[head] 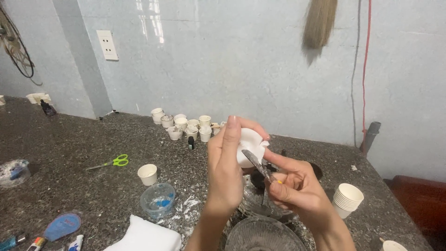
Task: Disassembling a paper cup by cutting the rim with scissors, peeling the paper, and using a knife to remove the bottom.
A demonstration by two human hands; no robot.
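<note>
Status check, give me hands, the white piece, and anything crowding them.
Left hand grips white piece. Right hand holds blade against it. Glass bowl directly below; stacked paper cups to the right.

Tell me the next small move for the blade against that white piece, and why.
Probably draw the thin blade a little further along the edge of the white piece. The right hand has its tip laid against the piece, which the left hand pinches upright above the glass bowl; white flakes lie on the counter.
</note>
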